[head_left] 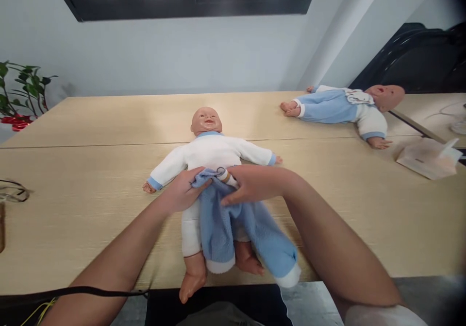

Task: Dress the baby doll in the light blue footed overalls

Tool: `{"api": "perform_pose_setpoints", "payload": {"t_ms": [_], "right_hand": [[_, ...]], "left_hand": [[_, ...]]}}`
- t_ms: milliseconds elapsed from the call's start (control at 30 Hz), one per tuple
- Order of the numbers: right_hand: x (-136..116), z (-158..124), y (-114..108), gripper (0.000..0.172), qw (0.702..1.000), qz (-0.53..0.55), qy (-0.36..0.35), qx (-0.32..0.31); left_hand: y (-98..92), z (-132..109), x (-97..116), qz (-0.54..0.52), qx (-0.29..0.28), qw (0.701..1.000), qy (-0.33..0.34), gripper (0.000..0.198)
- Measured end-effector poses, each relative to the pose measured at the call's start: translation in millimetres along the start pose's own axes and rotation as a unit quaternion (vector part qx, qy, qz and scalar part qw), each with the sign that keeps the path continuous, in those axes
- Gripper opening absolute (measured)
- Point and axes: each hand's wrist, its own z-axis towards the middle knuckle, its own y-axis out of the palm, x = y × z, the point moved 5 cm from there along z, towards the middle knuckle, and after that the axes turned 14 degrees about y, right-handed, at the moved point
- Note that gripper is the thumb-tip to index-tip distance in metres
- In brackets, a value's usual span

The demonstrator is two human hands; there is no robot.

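Observation:
A baby doll (214, 152) in a white top with blue cuffs lies on its back, head away from me and arms spread. Over its lower body hang blue fleece pants (218, 224) with white cuffs, their legs drooping toward me. My left hand (185, 190) pinches the left side of the waist. At the opposite side of the waist, my right hand (251, 181) grips the fabric beside a white and tan patch. The doll's bare feet show below the pants, and its hips are hidden behind cloth and hands.
A second doll (327, 106) in blue and white lies at the back right of the table (109, 170). Near it stands a tissue box (429, 158). Glasses (13, 191) lie at the left edge, with a potted plant (27, 90) beyond. A black cable (98, 293) crosses the lower left.

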Motion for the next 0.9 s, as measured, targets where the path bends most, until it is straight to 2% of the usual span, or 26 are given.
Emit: {"api": "perform_pose_setpoints", "payload": {"t_ms": [67, 133, 200, 267, 300, 333, 367, 433, 467, 500, 600, 667, 700, 800, 900], "right_hand": [[0, 3, -2, 0.016, 1.0, -0.01, -0.012, 0.019], [2, 4, -8, 0.016, 0.998, 0.013, -0.025, 0.054], [6, 4, -13, 0.019, 0.996, 0.045, -0.035, 0.073], [10, 3, -16, 0.021, 0.994, 0.076, -0.053, 0.06], [10, 2, -16, 0.022, 0.993, 0.09, -0.063, 0.046], [10, 0, -16, 0.022, 0.992, 0.103, -0.072, 0.028], [9, -1, -14, 0.022, 0.99, 0.115, -0.081, 0.006], [5, -2, -10, 0.022, 0.985, 0.14, -0.098, -0.034], [3, -2, -7, 0.024, 0.982, 0.15, -0.106, -0.047], [1, -2, -6, 0.028, 0.98, 0.157, -0.111, -0.052], [-1, 1, -2, 0.042, 0.983, 0.149, -0.105, -0.032], [1, 4, -1, 0.04, 0.986, 0.139, -0.093, -0.025], [3, 6, -1, 0.035, 0.985, 0.141, -0.093, -0.03], [11, 11, -5, 0.025, 0.978, 0.179, -0.103, -0.031], [20, 15, -12, 0.027, 0.969, 0.226, -0.095, -0.006]], "left_hand": [[3.3, -4, 2, 0.002, -0.02, 1.0, -0.006, 0.044], [8.4, -9, 6, -0.011, -0.048, 0.999, -0.013, 0.057], [13.1, -12, 12, -0.014, -0.075, 0.997, -0.024, 0.086], [15.6, -13, 16, 0.017, -0.094, 0.994, -0.052, 0.114], [16.4, -13, 17, 0.032, -0.104, 0.992, -0.066, 0.117], [17.4, -12, 18, 0.041, -0.119, 0.989, -0.075, 0.107], [18.7, -10, 18, 0.039, -0.136, 0.987, -0.074, 0.086], [20.0, -5, 20, 0.003, -0.16, 0.986, -0.041, 0.042], [18.7, -3, 20, -0.024, -0.157, 0.987, -0.02, 0.032], [15.4, -1, 19, -0.05, -0.135, 0.99, -0.004, 0.031], [-0.7, 0, 10, -0.096, -0.004, 0.995, 0.001, 0.035], [-7.0, -3, 2, -0.11, 0.059, 0.992, -0.012, 0.038], [-7.5, -4, -1, -0.12, 0.071, 0.99, -0.018, 0.04], [-1.9, -8, -2, -0.172, 0.046, 0.983, -0.03, 0.05], [8.9, -10, 9, -0.199, -0.064, 0.978, -0.026, 0.072]]}}
